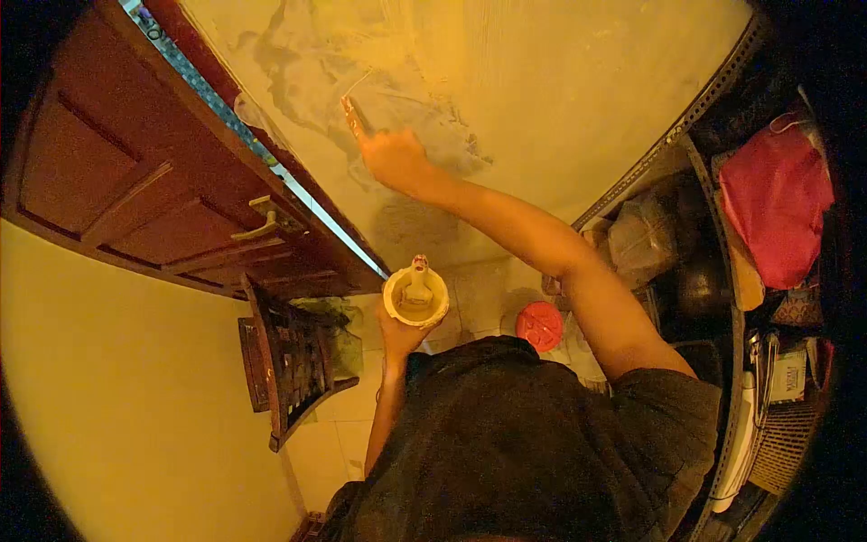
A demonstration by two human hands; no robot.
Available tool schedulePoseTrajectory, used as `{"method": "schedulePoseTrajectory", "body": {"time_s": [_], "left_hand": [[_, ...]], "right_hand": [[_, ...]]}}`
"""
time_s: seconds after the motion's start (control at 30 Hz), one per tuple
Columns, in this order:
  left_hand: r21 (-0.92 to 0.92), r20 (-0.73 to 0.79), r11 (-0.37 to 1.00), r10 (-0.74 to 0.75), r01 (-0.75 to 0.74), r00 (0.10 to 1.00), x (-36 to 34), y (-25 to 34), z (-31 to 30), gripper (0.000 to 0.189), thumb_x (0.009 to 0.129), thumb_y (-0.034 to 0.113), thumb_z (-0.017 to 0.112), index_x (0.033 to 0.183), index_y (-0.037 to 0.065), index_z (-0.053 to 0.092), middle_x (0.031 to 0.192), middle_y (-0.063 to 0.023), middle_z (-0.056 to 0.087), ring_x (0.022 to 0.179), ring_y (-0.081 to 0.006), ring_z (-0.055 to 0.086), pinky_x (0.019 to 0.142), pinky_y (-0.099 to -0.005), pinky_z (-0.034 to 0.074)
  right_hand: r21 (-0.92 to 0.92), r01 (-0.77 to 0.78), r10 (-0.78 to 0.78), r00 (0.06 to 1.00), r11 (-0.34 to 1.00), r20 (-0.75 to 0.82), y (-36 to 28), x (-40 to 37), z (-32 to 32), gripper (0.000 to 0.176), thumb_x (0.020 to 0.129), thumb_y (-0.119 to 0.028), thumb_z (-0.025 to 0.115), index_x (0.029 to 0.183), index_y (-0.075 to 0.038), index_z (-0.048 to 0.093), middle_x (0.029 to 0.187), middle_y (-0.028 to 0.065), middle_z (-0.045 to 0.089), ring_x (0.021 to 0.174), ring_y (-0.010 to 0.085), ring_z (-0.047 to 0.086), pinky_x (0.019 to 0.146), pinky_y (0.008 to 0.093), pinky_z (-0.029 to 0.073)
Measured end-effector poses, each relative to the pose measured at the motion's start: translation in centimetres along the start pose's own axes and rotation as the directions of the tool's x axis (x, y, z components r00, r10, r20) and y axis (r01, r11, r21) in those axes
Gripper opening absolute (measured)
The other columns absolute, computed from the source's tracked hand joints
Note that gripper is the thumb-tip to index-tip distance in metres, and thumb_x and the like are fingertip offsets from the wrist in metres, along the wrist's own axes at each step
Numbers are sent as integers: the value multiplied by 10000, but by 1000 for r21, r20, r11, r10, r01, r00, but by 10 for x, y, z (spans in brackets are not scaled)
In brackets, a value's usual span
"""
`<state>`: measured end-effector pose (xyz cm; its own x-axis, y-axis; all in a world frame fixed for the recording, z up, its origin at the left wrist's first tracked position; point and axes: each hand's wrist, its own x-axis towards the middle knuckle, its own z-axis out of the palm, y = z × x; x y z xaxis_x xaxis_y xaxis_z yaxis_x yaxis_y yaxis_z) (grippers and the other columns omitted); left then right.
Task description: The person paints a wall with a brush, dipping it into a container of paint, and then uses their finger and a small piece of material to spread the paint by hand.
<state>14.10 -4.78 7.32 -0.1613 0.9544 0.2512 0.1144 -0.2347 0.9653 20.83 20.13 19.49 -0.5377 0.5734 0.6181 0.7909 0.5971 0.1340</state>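
Note:
My left hand [404, 336] is wrapped round a pale round tub [391, 305] at the centre. Inside the tub is a pale spatula-like tool [418, 287], its reddish end upward. My right arm reaches up to the wall [578, 99], and my right hand [393, 160] is closed on a thin tool [351, 113]. The tip of this tool is at the wall surface, beside uneven grey and whitish patches. Its exact shape is hard to make out.
A dark red door [135, 172] with a handle [268, 219] stands at the left, a wooden chair [284, 361] below it. A red round object [540, 326] is low at the centre. On the right, a metal rack [713, 194] holds bags, a pink cloth [777, 208] and a basket [784, 447].

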Motion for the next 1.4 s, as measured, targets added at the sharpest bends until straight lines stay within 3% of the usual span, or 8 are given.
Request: {"method": "schedulePoseTrajectory", "body": {"time_s": [0.23,0.53,0.6,0.7,1.07,1.17,1.23,1.4], "left_hand": [[23,-9,997,69,-69,998,-3,-19,-6,747,607,120,907,1215,-11,494,1136,-128,616,987,-218,639,862,-361,532],[36,5,999,10,-10,1000,-4,-10,-17,771,603,98,902,1235,-11,475,1144,-130,610,997,-232,641,876,-374,538],[54,-8,998,17,-17,1000,-5,-15,-19,774,602,95,901,1237,-11,472,1145,-130,610,1001,-234,640,880,-378,538],[61,-28,998,29,-27,999,-7,-19,-22,780,601,88,900,1242,-10,467,1150,-133,607,1010,-237,639,888,-386,537],[64,-6,998,29,-28,1000,-4,-11,-26,762,607,49,883,1240,-9,462,1136,-138,612,993,-237,647,873,-380,545],[-52,-83,999,-15,10,996,-3,-12,-25,668,580,178,919,1116,-19,572,1017,-104,652,916,-182,639,831,-342,526],[85,39,996,26,-29,999,-1,-4,-28,721,619,53,875,1214,-24,476,1106,-132,623,934,-220,662,847,-370,553],[42,33,998,35,-36,999,-1,-3,-28,735,613,76,884,1215,-19,473,1102,-135,624,965,-232,653,868,-379,545]], "right_hand": [[59,-29,31,999,998,-33,-15,2,4,833,787,-133,561,1502,-6,154,555,101,626,418,236,581,404,404,472],[180,7,-31,991,984,132,-32,10,-1,827,785,-123,564,1511,-55,174,559,92,616,449,252,600,407,414,471],[129,60,-70,995,990,74,-34,16,3,577,803,-164,568,1359,-58,454,602,107,630,512,273,628,455,424,478],[196,66,-57,997,978,-50,-39,20,2,415,797,-164,571,1202,-74,578,609,92,630,519,267,630,451,417,480],[108,40,-48,996,993,70,-42,22,12,618,761,-149,610,1354,-63,459,604,81,630,502,256,619,440,413,473],[113,41,-49,997,993,62,-41,20,8,639,753,-153,624,1360,-56,453,603,84,628,502,256,618,441,408,470],[119,36,-44,997,992,64,-41,20,9,638,751,-157,629,1356,-53,456,603,87,628,501,256,618,441,404,468],[150,36,-53,993,988,105,-43,19,6,646,760,-151,620,1370,-41,436,609,91,629,503,260,617,440,402,463]]}}
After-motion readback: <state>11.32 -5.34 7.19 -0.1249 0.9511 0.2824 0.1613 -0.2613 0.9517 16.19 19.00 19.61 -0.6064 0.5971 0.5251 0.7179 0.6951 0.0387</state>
